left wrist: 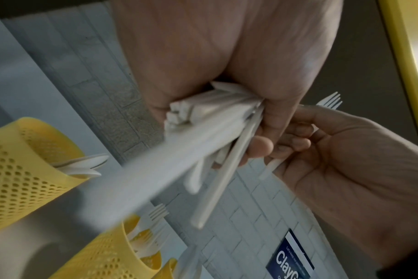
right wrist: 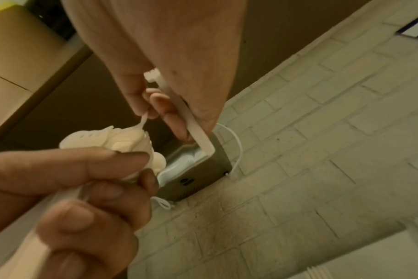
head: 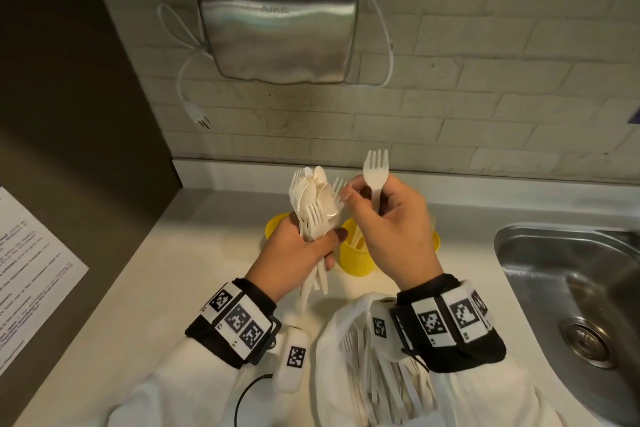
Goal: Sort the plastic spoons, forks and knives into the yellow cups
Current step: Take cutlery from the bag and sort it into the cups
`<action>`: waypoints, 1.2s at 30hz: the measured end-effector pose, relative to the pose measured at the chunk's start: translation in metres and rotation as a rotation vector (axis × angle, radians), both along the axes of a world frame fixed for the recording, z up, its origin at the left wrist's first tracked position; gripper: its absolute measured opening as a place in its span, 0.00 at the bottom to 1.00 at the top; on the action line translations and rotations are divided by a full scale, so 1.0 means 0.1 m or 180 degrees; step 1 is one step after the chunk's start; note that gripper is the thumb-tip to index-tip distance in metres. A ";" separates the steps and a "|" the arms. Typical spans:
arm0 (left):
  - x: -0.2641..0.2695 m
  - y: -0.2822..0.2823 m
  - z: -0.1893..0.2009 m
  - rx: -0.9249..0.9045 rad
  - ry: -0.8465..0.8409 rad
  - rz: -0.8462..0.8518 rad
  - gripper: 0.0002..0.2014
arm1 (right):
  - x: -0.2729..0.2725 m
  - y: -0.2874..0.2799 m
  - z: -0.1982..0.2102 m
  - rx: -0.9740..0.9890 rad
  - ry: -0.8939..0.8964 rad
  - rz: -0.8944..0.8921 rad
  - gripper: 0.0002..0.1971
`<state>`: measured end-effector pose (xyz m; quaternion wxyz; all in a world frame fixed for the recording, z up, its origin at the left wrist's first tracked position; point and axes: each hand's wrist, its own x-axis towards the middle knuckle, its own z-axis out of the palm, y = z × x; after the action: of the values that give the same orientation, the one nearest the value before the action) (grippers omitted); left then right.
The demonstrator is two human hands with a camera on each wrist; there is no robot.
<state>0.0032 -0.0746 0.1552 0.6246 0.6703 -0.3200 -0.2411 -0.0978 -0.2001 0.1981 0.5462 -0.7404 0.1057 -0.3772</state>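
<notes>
My left hand [head: 304, 250] grips a thick bundle of white plastic cutlery [head: 313, 204], heads up, above the counter; its handles [left wrist: 203, 117] show in the left wrist view. My right hand [head: 360, 199] holds a single white fork [head: 375, 170] upright, with the handle [right wrist: 191, 117] across the palm. Its thumb and forefinger touch a piece at the bundle's right edge. Behind the hands stand three yellow perforated cups: left [head: 273, 224], middle [head: 356, 256] and right [head: 435, 239], partly hidden. One cup [left wrist: 19, 169] holds spoons, another [left wrist: 103, 254] forks.
A plastic bag [head: 346, 322] with more white cutlery lies on the counter under my right wrist. A steel sink [head: 571, 288] is at the right. A steel hand dryer [head: 277, 28] hangs on the brick wall, its plug [head: 201, 120] dangling. A printed sheet [head: 31, 270] is at the left.
</notes>
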 end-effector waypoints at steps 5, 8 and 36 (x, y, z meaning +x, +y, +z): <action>0.03 0.00 0.00 -0.0014 -0.0042 -0.0021 0.06 | 0.04 -0.01 -0.04 -0.0124 0.0221 0.0258 0.06; 0.03 -0.01 0.00 0.0032 -0.0060 0.0035 0.04 | 0.09 -0.02 -0.08 -0.0332 0.0191 -0.0064 0.04; 0.00 -0.08 0.00 0.0335 -0.0472 0.0942 0.15 | -0.01 -0.14 -0.20 0.1325 -0.0458 0.0417 0.09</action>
<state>0.0033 -0.0822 0.1554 0.5919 0.7579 -0.2500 -0.1128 -0.0992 -0.2136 0.1784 0.7166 -0.5883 0.0938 -0.3628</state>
